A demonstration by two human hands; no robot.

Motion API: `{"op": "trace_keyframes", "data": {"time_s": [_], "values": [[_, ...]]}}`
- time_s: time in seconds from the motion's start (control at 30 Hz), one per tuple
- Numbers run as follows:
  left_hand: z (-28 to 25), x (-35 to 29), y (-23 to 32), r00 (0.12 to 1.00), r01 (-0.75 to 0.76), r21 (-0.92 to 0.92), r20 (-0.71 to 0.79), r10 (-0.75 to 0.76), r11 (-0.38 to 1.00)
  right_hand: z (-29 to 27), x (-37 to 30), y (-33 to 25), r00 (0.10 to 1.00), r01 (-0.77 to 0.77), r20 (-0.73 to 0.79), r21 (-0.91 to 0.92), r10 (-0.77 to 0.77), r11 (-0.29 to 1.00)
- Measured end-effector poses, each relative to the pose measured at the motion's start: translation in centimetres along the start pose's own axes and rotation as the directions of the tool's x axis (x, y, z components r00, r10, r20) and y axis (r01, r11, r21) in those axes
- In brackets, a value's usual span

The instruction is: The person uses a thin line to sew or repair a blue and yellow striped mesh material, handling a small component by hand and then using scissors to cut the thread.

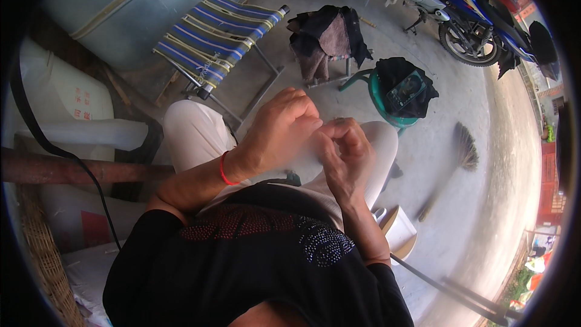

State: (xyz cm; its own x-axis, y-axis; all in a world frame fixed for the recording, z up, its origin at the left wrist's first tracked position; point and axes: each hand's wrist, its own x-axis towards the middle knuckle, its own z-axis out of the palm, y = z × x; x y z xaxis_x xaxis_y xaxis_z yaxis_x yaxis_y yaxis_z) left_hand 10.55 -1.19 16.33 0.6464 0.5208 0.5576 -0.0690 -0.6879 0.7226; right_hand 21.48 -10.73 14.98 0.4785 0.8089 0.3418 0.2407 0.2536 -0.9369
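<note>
My left hand point(281, 128), with a red string point(224, 168) around its wrist, is raised over my lap. Its thumb and fingers are pinched together. Close beside it, my right hand point(348, 158) is curled, thumb against forefinger, and the fingertips of both hands meet or nearly meet. Whatever lies between them is too small or blurred to make out. Below are my knees in pale trousers point(192, 127). Beyond the hands stands a green plastic stool point(374, 94) bearing black cloth point(394, 71) and a phone point(407, 91) with its screen up.
A striped folding stool point(218, 36) stands ahead left, near a large grey tank point(151, 9). Dark and brown cloth pieces point(330, 39) drape a small stool. A blue motorcycle point(451, 0) is parked far right. A broom point(465, 148) and white dustpan-like container point(400, 230) lie to the right.
</note>
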Motion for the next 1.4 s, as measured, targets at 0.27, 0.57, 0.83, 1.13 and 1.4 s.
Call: {"op": "trace_keyframes", "data": {"time_s": [0.27,0.57,0.83,1.13,1.4], "values": [[0.4,-0.4,-0.5,0.986,0.156,-0.168,-0.032,-0.164,0.973,-0.1,-0.3,0.1,0.996,-0.07,-0.038,0.179,0.078,0.981],[0.1,-0.8,0.2,0.995,0.071,-0.125,0.074,-0.062,0.99,-0.5,0.0,-0.3,0.999,-0.03,-0.02,0.315,0.038,0.949],[0.3,-1.1,0.7,0.964,0.265,-0.367,0.13,-0.233,0.892,0.0,-0.2,-0.9,0.993,-0.029,-0.1,0.346,0.067,0.938],[0.3,-1.1,0.7,0.95,0.313,-0.428,0.146,-0.277,0.848,0.1,-0.5,-0.5,0.989,-0.004,-0.136,0.325,0.051,0.946],[0.3,-1.1,0.8,0.951,0.31,-0.479,0.153,-0.27,0.821,0.1,-0.5,-0.5,0.99,-0.012,-0.13,0.333,0.058,0.943]]}}
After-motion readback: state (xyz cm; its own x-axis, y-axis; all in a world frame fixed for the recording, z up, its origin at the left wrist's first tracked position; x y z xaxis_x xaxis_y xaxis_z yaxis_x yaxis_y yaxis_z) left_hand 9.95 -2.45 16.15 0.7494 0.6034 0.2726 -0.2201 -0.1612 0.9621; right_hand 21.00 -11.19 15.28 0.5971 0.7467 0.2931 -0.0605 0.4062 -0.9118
